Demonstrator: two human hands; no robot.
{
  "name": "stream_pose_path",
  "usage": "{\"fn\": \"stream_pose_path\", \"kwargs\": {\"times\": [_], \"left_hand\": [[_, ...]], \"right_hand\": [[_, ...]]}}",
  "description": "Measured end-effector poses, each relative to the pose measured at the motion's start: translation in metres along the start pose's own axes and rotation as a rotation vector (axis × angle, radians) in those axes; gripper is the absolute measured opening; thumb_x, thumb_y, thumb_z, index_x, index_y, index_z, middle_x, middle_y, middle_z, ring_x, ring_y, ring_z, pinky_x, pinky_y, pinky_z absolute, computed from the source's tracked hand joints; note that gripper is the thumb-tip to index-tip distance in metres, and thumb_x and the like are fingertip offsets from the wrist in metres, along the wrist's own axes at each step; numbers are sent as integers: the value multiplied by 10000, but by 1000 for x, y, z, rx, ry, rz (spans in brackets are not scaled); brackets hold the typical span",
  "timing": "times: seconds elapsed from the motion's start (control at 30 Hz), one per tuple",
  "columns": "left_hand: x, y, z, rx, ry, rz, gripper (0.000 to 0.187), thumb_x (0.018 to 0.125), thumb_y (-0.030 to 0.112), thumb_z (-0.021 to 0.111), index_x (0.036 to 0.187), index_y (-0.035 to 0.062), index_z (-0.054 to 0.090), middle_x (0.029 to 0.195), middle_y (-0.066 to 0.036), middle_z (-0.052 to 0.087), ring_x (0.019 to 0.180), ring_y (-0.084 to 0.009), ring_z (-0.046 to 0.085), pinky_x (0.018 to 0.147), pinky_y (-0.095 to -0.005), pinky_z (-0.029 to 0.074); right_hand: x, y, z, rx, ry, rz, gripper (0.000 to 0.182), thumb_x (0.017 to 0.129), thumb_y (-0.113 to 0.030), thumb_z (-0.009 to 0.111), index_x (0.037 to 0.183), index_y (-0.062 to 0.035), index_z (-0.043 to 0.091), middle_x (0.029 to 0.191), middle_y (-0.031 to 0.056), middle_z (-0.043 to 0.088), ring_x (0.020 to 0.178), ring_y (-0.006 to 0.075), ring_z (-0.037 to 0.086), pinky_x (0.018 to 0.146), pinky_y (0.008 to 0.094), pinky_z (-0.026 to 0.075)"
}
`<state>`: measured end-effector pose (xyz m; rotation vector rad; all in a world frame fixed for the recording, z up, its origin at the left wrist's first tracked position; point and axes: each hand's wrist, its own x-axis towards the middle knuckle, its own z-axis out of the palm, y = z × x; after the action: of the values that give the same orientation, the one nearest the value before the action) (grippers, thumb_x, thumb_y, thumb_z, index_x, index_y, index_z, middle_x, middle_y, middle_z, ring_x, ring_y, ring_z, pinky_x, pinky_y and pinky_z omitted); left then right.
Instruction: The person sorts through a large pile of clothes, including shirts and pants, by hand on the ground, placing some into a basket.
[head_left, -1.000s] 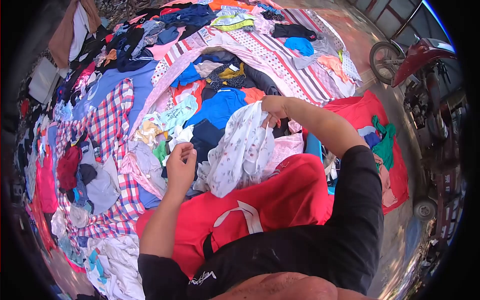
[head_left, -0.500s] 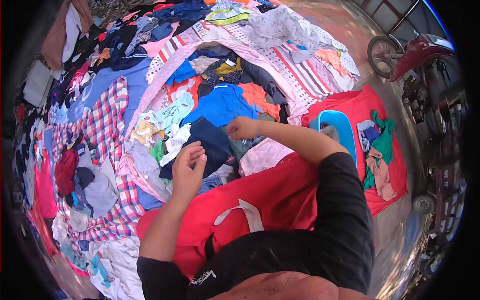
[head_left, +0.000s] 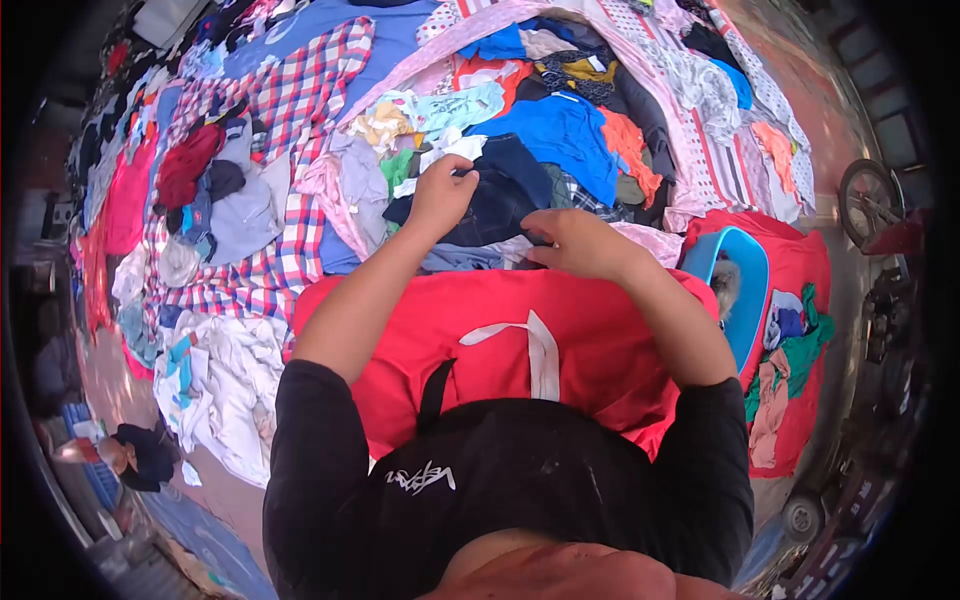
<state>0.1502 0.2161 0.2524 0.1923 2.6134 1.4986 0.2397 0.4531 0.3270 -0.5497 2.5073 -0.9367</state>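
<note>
A dark blue denim garment [head_left: 495, 185] lies crumpled on the near side of a heap of clothes. My left hand [head_left: 445, 197] is at its left part, fingers curled with a bit of the dark cloth between thumb and forefinger. By the garment's lower right edge is my right hand [head_left: 578, 243], its thumb and fingers bent but apart. Behind the denim lies a bright blue shirt [head_left: 560, 140], with an orange garment [head_left: 628, 155] to its right. White cloth [head_left: 450, 146] and a light aqua garment [head_left: 455, 110] lie beyond my left hand.
A red cloth bundle [head_left: 480, 345] with a white strap lies against my body. To the right stand a blue plastic tub [head_left: 748, 300] and a green garment [head_left: 800, 350] on red cloth. Checkered cloth [head_left: 300, 100] spreads left. A person [head_left: 140, 455] appears at lower left.
My view has turned left and down, so the heap appears farther right and higher. My right hand has come down from above the denim to its near edge; my left hand has reached onto it.
</note>
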Motion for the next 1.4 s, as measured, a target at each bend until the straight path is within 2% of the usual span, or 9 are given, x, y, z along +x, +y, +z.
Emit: {"fn": "stream_pose_path", "kwargs": {"times": [0.17, 0.27, 0.53, 0.7, 0.83, 1.0, 1.13, 1.27, 1.4], "left_hand": [[61, -133, -5, 417, -128, -369, 237, 808, 242, 706, 952, 58, 747, 938, -152, 743, 823, -288, 716, 750, -395, 540], [71, -164, 5, 580, -72, -337, 269, 815, 238, 664, 964, 29, 747, 968, -203, 732, 938, -384, 703, 820, -478, 557], [128, -188, 87, 582, 95, -156, 691, 817, 294, 748, 1426, 119, 474, 1156, -234, 648, 1147, -385, 620, 948, -482, 521], [183, -238, 92, 516, -120, -229, 402, 876, 341, 621, 1147, 62, 720, 1150, -236, 685, 1105, -394, 640, 1006, -438, 486], [191, -211, -34, -4, 43, -592, 449, 954, 206, 553, 1379, 61, 539, 1050, -126, 664, 842, -240, 719, 524, -361, 519], [79, -198, -299, -99, 340, -649, 387, 974, 151, 518, 1331, 4, 480, 1167, -142, 641, 878, -269, 739, 537, -337, 493], [-106, -220, -513, -264, 1029, -588, 425, 985, 102, 453, 1397, 3, 418, 1216, -248, 573, 977, -388, 714, 677, -436, 604], [-265, -250, -618, 741, 1754, -1063, 359, 843, 209, 581, 1071, -58, 658, 1063, -273, 690, 979, -353, 727, 809, -457, 577], [-276, -309, -575, 944, 1132, -1069, 347, 802, 230, 634, 1003, -34, 735, 1060, -237, 731, 952, -398, 719, 844, -462, 571]], "right_hand": [[1, 20, -2, 248, 206, 175, 430, 857, -245, 721, 1180, 31, 656, 1014, 226, 717, 913, 382, 700, 812, 440, 545], [7, 44, -3, 2, 175, 240, 399, 855, -249, 729, 1129, 32, 661, 961, 229, 714, 878, 405, 695, 785, 464, 543], [15, 40, -3, -152, 111, 220, 409, 847, -205, 727, 1181, 11, 634, 1075, 235, 686, 966, 416, 672, 828, 474, 532], [16, 44, 5, -129, 19, 161, 427, 840, -198, 726, 1198, 8, 619, 1069, 241, 679, 974, 414, 669, 852, 478, 528], [11, 39, 8, -125, 43, 93, 330, 843, -191, 711, 1088, 3, 606, 1020, 227, 672, 963, 399, 671, 844, 476, 530], [1, 32, 12, -111, 71, -33, 284, 844, -180, 691, 1034, 7, 594, 996, 223, 668, 961, 400, 667, 842, 477, 531], [-3, 24, 11, -93, 78, -70, 290, 841, -177, 687, 1037, 14, 591, 992, 228, 666, 967, 405, 662, 848, 479, 529], [-3, 24, 15, -120, 69, -106, 297, 835, -170, 687, 1046, 16, 588, 981, 232, 664, 965, 411, 659, 853, 482, 527], [1, 23, 17, -110, 46, -68, 305, 832, -170, 691, 1051, 14, 586, 975, 233, 664, 959, 415, 659, 850, 487, 526]]}}
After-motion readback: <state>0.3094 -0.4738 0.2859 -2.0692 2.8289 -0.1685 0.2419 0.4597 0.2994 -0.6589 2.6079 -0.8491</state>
